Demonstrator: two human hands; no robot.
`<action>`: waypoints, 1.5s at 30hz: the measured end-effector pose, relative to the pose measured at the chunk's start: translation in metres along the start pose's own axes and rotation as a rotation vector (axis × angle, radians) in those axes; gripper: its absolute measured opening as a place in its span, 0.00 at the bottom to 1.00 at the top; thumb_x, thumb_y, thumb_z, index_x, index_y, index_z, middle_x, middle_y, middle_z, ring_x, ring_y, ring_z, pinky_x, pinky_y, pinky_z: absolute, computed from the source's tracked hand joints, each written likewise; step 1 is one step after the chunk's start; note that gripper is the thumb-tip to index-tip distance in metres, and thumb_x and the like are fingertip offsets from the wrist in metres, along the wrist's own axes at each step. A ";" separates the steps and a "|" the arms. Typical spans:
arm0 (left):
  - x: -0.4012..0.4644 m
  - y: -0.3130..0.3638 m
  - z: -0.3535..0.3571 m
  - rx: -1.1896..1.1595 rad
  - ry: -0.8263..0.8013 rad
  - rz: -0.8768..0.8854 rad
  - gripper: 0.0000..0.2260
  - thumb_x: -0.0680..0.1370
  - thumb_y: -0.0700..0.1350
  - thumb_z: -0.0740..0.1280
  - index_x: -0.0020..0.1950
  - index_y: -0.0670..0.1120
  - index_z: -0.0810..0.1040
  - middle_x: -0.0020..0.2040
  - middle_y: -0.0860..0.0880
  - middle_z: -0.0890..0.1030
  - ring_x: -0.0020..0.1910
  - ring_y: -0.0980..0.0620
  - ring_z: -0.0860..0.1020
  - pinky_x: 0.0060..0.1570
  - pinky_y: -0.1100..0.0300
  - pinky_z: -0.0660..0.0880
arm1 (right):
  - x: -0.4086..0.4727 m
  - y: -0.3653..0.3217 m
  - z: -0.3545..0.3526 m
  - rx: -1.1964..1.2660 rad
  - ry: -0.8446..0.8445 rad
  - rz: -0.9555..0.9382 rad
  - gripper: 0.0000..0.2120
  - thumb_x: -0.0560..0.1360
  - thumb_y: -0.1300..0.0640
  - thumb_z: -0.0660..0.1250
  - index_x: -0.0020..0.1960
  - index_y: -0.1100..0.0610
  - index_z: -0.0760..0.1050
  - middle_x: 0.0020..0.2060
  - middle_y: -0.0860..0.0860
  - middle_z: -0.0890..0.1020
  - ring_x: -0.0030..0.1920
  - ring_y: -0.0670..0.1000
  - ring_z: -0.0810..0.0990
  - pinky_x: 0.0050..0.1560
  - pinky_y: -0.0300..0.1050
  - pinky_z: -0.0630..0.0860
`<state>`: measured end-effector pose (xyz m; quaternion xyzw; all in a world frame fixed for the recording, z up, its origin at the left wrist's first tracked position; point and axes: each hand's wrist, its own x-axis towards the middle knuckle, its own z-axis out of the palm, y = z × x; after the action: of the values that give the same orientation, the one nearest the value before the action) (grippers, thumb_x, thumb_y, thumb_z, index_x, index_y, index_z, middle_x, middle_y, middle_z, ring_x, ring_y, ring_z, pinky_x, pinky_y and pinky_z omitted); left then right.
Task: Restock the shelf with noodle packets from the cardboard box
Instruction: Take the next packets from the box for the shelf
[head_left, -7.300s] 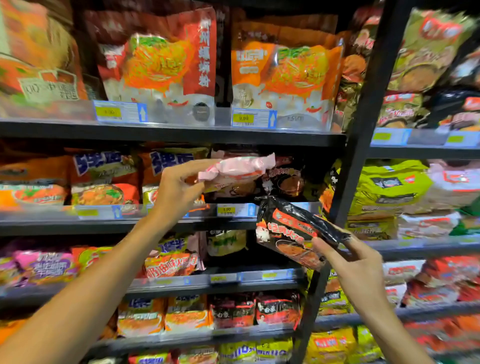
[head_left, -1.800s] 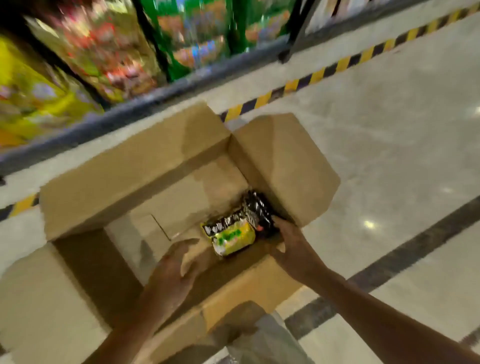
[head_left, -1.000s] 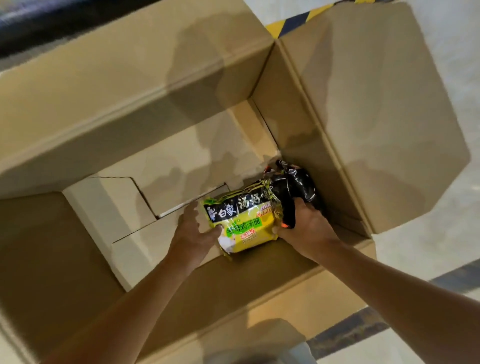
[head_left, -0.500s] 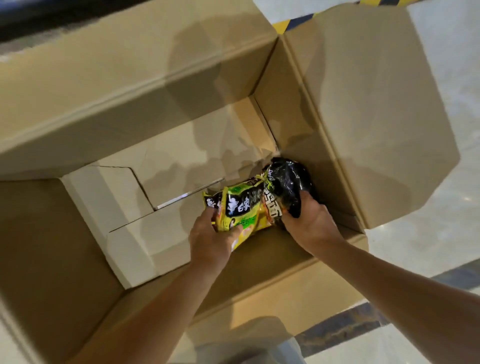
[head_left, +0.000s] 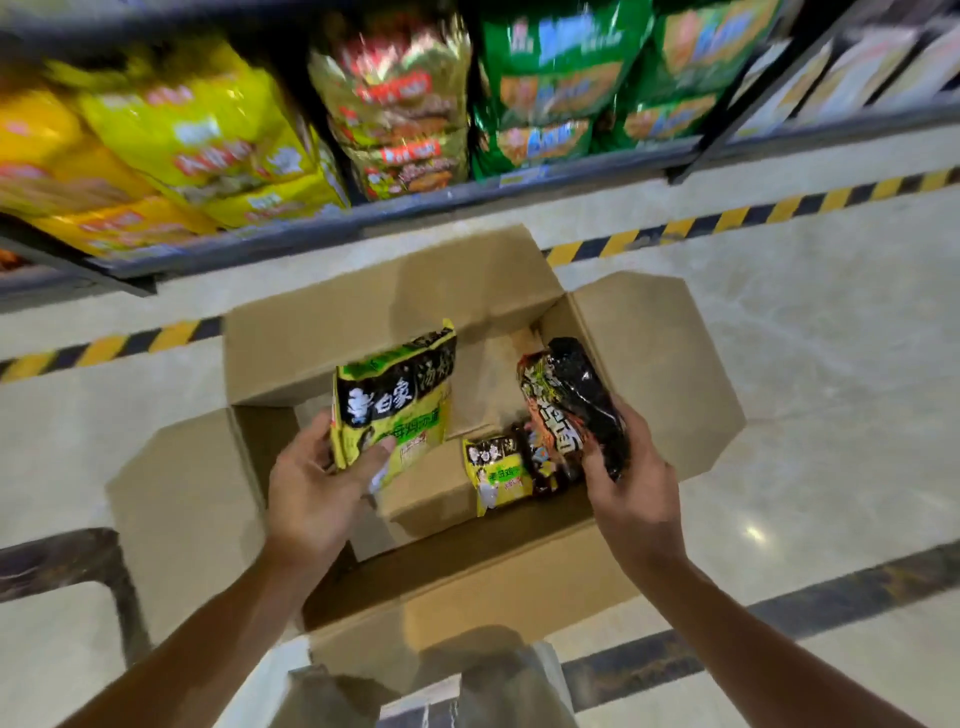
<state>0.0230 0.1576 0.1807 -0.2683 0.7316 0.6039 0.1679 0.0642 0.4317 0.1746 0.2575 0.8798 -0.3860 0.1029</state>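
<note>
Cardboard box (head_left: 322, 332) sits open on the floor below the shelf (head_left: 363, 218). Lift both packets straight up to it, and keep them flat. Your left hand (head_left: 311, 493) holds the green packet (head_left: 395, 395). Your right hand (head_left: 631, 493) holds the black packet (head_left: 571, 400). More packets (head_left: 501, 473) lie inside.

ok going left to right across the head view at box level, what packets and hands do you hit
left hand → yellow-green packet it holds → small yellow packet lying in the cardboard box → black packet → right hand holding it
</note>
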 end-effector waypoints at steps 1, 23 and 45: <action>-0.009 0.013 -0.009 -0.009 -0.007 0.021 0.17 0.73 0.36 0.74 0.60 0.47 0.80 0.51 0.52 0.86 0.49 0.57 0.83 0.47 0.64 0.80 | -0.009 -0.011 -0.005 0.006 0.012 -0.024 0.23 0.80 0.52 0.63 0.74 0.43 0.63 0.61 0.46 0.81 0.58 0.50 0.82 0.55 0.55 0.81; -0.317 0.315 -0.323 0.080 -0.085 0.503 0.15 0.74 0.36 0.74 0.57 0.50 0.80 0.48 0.61 0.85 0.47 0.62 0.82 0.44 0.71 0.77 | -0.329 -0.369 -0.236 0.195 0.201 -0.323 0.18 0.80 0.47 0.65 0.69 0.46 0.73 0.56 0.42 0.83 0.56 0.40 0.81 0.54 0.41 0.80; -0.531 0.352 -0.448 -0.010 0.418 0.736 0.12 0.74 0.38 0.74 0.55 0.50 0.80 0.48 0.55 0.86 0.46 0.56 0.84 0.41 0.62 0.81 | -0.431 -0.507 -0.278 0.272 0.012 -0.856 0.27 0.75 0.39 0.63 0.72 0.47 0.71 0.51 0.33 0.80 0.50 0.57 0.84 0.53 0.54 0.81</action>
<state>0.2726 -0.1329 0.8584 -0.1069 0.7939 0.5597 -0.2124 0.1640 0.1853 0.8457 -0.1161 0.8490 -0.5044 -0.1060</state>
